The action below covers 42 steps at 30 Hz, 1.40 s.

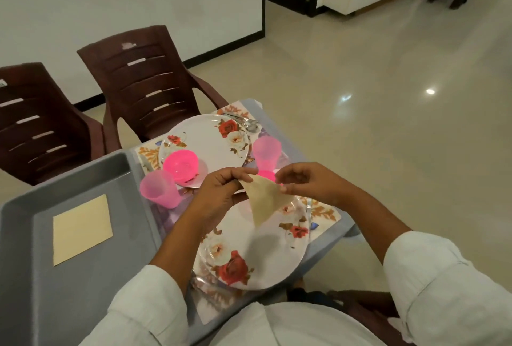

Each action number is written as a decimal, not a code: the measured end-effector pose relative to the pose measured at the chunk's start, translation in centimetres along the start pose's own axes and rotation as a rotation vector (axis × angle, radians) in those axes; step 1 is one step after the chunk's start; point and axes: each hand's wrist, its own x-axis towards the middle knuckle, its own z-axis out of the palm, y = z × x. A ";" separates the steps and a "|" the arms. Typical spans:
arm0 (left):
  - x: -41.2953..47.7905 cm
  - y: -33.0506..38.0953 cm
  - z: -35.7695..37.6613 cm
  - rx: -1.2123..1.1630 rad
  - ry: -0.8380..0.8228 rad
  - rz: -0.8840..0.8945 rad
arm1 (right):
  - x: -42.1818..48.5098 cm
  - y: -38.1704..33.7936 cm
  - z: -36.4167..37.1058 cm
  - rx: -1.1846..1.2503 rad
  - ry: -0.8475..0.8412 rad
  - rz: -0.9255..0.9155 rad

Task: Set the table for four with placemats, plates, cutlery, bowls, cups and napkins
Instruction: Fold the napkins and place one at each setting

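— Surface status?
— Grey surface (324, 248), two floral settings. I log the near plate (249, 257) directly under my hands and the far plate (205, 138) facing a brown chair (144, 82).
— Napkin?
— Beige napkin (267, 199), folded to a triangle, is held above the near plate. The left hand (219, 190) has its fingers clamped on the upper corner; the right hand (302, 182) pinches the right corner. A spare napkin (82, 229) lies flat in the grey tray (83, 304) at my left.
— Other items?
— Pink bowl (180, 165) at the far plate's near rim. Left cup (158, 189) stands beside the tray, right cup (266, 153) just beyond my hands. Cutlery (243, 121) lies beside the far plate.
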 end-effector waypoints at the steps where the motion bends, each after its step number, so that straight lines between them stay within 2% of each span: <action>1: 0.9 0.0 1.1 -0.011 -0.009 -0.009 | 0.8 0.5 -0.9 -0.024 -0.055 0.017; 5: 3.4 -0.1 4.2 -0.089 -0.024 -0.053 | 3.3 2.4 -3.6 -0.070 -0.178 0.000; 10: 5.6 -1.0 6.2 -0.187 0.052 -0.062 | 5.1 4.2 -6.2 -0.171 -0.263 0.036; 14: 6.6 -2.2 7.4 -0.256 0.206 -0.190 | 5.4 5.2 -6.9 -0.018 -0.247 0.113; 17: 6.9 -3.7 8.0 -0.091 0.195 -0.253 | 4.9 5.6 -7.0 0.184 -0.217 0.201; 20: 6.9 -5.6 9.0 0.073 0.190 -0.218 | 3.9 6.2 -7.0 0.260 -0.197 0.283; 27: 7.9 -8.1 11.8 0.259 0.289 -0.167 | 2.6 7.6 -7.3 0.225 0.023 0.325; 30: 8.7 -9.1 12.6 0.301 0.399 -0.178 | 3.1 8.8 -7.9 0.159 0.180 0.360; 35: 10.3 -10.9 13.9 0.469 0.435 -0.165 | 4.6 10.2 -9.4 0.025 0.383 0.381; 38: 11.2 -11.5 15.0 0.566 0.466 -0.167 | 6.3 11.3 -10.7 -0.024 0.418 0.385; 42: 12.6 -12.8 17.2 0.666 0.550 -0.220 | 9.0 13.3 -13.2 -0.039 0.362 0.373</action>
